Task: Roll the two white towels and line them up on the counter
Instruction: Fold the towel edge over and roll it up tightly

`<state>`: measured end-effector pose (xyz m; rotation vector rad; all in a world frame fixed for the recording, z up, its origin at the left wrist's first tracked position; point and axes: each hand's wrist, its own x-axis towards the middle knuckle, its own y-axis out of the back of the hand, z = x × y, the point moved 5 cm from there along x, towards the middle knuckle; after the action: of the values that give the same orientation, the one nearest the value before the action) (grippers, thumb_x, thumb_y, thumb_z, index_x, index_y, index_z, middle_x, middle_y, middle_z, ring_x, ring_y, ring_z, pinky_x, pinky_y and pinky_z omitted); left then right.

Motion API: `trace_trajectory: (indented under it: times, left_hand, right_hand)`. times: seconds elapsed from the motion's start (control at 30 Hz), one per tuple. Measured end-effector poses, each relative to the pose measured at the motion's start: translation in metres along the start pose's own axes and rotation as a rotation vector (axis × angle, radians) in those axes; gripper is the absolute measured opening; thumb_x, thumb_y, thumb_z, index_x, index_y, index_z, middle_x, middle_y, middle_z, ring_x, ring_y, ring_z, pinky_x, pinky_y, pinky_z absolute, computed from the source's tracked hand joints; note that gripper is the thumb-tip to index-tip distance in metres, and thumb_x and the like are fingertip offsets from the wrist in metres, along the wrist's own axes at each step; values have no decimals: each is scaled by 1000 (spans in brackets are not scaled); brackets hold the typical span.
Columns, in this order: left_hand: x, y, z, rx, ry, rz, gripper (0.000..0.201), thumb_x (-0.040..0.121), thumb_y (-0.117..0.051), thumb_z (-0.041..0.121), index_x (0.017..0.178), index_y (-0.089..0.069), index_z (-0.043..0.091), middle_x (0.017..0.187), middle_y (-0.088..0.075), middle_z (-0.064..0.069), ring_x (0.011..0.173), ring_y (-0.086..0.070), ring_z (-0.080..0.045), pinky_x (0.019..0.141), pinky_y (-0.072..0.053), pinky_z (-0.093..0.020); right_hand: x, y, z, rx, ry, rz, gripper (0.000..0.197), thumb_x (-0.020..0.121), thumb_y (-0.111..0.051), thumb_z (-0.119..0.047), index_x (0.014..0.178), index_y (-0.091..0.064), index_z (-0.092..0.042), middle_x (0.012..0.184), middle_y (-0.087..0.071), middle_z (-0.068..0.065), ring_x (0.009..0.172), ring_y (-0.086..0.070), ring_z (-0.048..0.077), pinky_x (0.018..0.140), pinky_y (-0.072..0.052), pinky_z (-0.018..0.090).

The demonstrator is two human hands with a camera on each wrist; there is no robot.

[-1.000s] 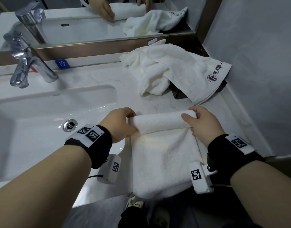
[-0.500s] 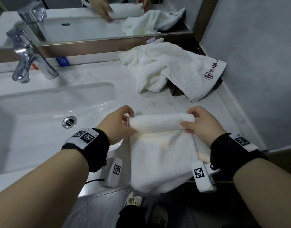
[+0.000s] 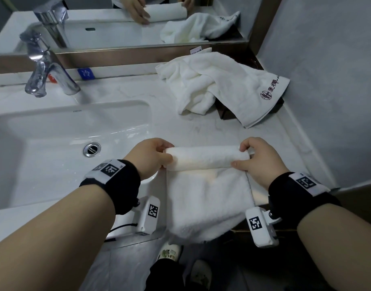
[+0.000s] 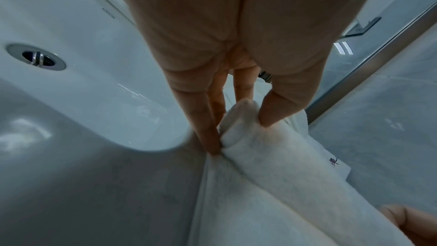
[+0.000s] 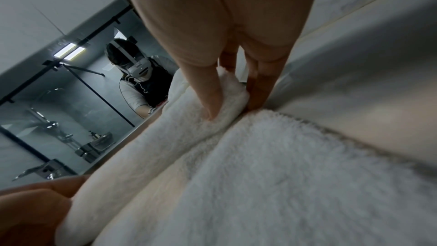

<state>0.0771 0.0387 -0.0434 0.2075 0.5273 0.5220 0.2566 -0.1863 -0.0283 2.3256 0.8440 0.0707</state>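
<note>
A white towel [image 3: 207, 192] lies on the marble counter [image 3: 201, 131], its far part wound into a roll [image 3: 207, 158] and its flat near part hanging over the front edge. My left hand [image 3: 157, 156] pinches the roll's left end [image 4: 238, 124] between thumb and fingers. My right hand [image 3: 251, 158] pinches the right end [image 5: 227, 100] the same way. A second white towel [image 3: 218, 87] with a dark red logo lies crumpled at the back right of the counter.
The white sink basin [image 3: 54, 143] with its drain [image 3: 92, 149] lies left of the towel, under a chrome tap [image 3: 43, 70]. A mirror [image 3: 117, 22] runs along the back. The grey wall [image 3: 327, 80] closes the right side. A dark object [image 3: 226, 110] pokes from under the crumpled towel.
Both hands have turned the roll toward me, so it is thicker and the flat part is shorter. The crumpled towel has not moved.
</note>
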Motion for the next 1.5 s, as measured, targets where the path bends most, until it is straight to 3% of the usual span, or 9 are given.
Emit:
trace_trajectory:
  times: [0.2,0.3,0.53,0.7,0.83,0.93,1.1,1.27,1.5]
  left_hand:
    - [-6,3,1,52,-12,25,30,69,-71,-6,88,-71,17,90,-71,1,61,-69,-10,58,-56,-23]
    - [-11,0,1,30,-8,29,29,67,-71,-11,86,-69,11,97,-68,-9,67,-68,-22,60,-60,-31]
    - [-17,-7,-1,105,-74,115,27,66,-73,-3,82,-68,19,97,-66,-3,72,-58,-15,47,-44,-10]
    - [-23,-12,-8,-142,3,139,12,61,-64,16,71,-68,22,87,-67,-8,74,-65,-24,74,-62,-40]
    - [-23,-15,-8,-167,14,152,8,64,-60,18,65,-66,22,78,-68,-9,71,-64,-26,79,-60,-51]
    - [-24,-14,-8,-120,5,120,10,62,-60,17,69,-65,22,76,-70,-12,68,-65,-26,82,-58,-56]
    - [-28,-14,-6,-19,22,76,23,62,-66,22,83,-62,30,80,-69,1,61,-60,-18,60,-49,-30]
    - [-25,-16,-5,215,-5,29,30,77,-71,13,104,-66,22,98,-67,0,87,-63,-18,67,-46,-26]
    - [-25,-18,4,408,-28,-10,35,64,-80,20,96,-66,29,91,-63,7,83,-61,-13,66,-48,-27]
  right_hand:
    - [-5,1,1,-89,37,28,31,71,-80,-10,84,-54,-21,101,-53,-6,87,-62,24,75,-48,32]
    - [-8,1,3,-102,29,40,29,73,-78,-8,84,-54,-21,103,-52,-4,86,-60,21,70,-44,26]
    - [-14,-1,9,-40,-53,27,30,71,-72,-8,82,-50,-25,98,-59,7,83,-57,24,72,-45,32]
    - [-13,0,11,131,-119,60,17,76,-69,-21,77,-53,-18,73,-50,-6,69,-48,17,61,-39,29]
    - [-9,-1,15,145,-129,64,26,81,-72,-28,81,-51,-13,78,-51,1,78,-54,25,82,-53,50]
    - [-7,-2,20,128,-132,56,28,80,-75,-25,93,-51,-20,90,-52,-2,86,-57,21,86,-53,52]
    - [-8,-6,24,157,-149,-55,55,80,-76,-21,129,-52,-31,116,-60,3,108,-59,21,96,-51,46]
    - [-16,-3,17,46,-68,-125,40,79,-77,-19,111,-57,-33,101,-65,-8,96,-64,15,86,-53,33]
    - [-28,0,10,-72,-16,-159,39,77,-76,-17,102,-51,-33,98,-60,-4,87,-59,14,74,-48,29]
